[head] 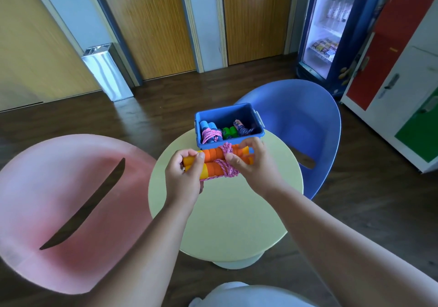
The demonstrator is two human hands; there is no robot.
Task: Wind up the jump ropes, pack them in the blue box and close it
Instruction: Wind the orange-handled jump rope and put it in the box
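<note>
Pink chair [71, 200] takes up the far left, with a shiny metal bin [106, 69] standing back against the wall behind it. Moving in, the person's left hand [184, 176] has its fingers curled round the yellow ends of a pair of orange handles [213, 162], which lie side by side and are held just over the round yellow table [225, 211]. A pink rope [227, 162] is wrapped round the middle of those handles, and the right hand [251, 162] pinches it there with thumb and fingers, the other fingers hooked over the handles' right end. Right behind the hands sits the blue box [227, 115] on the table's far edge, lid off, with three wound ropes inside: blue handles [209, 128] on the left with pink cord, green handles [230, 132] in the middle, and a dark rope bundle [244, 128] on the right. Past that there's a blue chair [308, 117], then a lit drinks fridge [331, 22] and some red, white and green lockers [403, 69].
</note>
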